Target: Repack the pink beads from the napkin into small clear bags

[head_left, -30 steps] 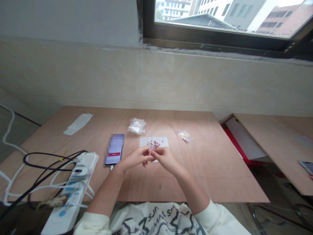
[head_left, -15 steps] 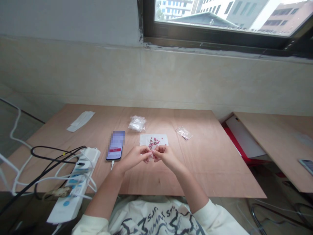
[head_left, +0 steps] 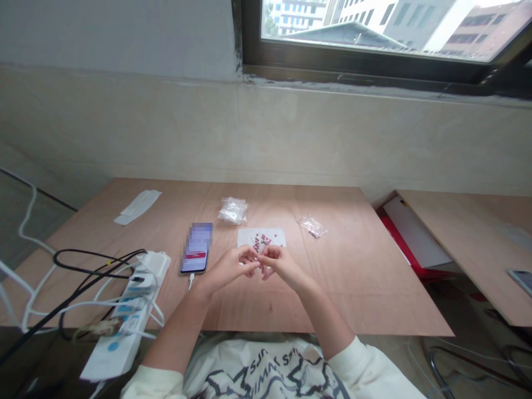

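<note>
My left hand [head_left: 239, 264] and my right hand [head_left: 277, 260] meet fingertip to fingertip over the near edge of a white sheet [head_left: 245, 234]. Both are closed in a pinch, and whatever is between the fingers is too small to make out. Several small pink and dark bead-like pieces [head_left: 262, 239] lie on the sheet just beyond my fingers. Part of the sheet is hidden under my hands.
A phone [head_left: 197, 247] on a charging cable lies left of my hands. Farther left, a white power strip [head_left: 110, 349] carries tangled cables. Clear plastic bags [head_left: 233, 210] lie behind the sheet, a small clear bag [head_left: 312, 226] to its right. A folded white mask-like item [head_left: 138, 206] rests back left.
The fingers of my left hand have loosened and spread slightly, with the thumb a little lower. My right hand stays almost in place.
</note>
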Tool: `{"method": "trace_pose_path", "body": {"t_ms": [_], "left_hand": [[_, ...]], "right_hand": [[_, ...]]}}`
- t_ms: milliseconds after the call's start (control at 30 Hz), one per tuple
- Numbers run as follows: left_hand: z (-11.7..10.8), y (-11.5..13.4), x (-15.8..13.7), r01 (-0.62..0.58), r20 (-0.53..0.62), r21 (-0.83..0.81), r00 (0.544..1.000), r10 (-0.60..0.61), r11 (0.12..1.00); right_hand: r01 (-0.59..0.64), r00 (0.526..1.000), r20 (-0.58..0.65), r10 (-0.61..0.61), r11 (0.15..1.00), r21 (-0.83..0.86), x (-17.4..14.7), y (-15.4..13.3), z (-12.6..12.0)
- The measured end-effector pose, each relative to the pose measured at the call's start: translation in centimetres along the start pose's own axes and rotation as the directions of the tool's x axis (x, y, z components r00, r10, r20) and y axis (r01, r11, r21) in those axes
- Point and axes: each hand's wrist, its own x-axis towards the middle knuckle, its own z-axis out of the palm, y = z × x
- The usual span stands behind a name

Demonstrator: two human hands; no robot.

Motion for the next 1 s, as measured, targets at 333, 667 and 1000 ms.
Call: {"method": "trace_pose_path", "body": {"t_ms": [333,667,1000], "left_hand": [[-0.9,0.5,0.8,0.096,0.071,-0.139,0.994,-0.086,0.986],[-1.4,0.5,1.1,0.116,0.115,-0.193,0.989,-0.095,0.974],[0.1,-0.7,1.1,0.076,-0.034,-0.12,0.996,-0.081,0.99]], "right_hand": [[-0.036,0.996,0.079,0.031,0.997,0.061,1.1,0.2,-0.9],[-0.043,0.994,0.105,0.042,0.999,0.008,1.0,-0.5,-0.6],[-0.01,0.997,0.082,0.011,1.0,-0.017,1.3,0.2,0.2]]}}
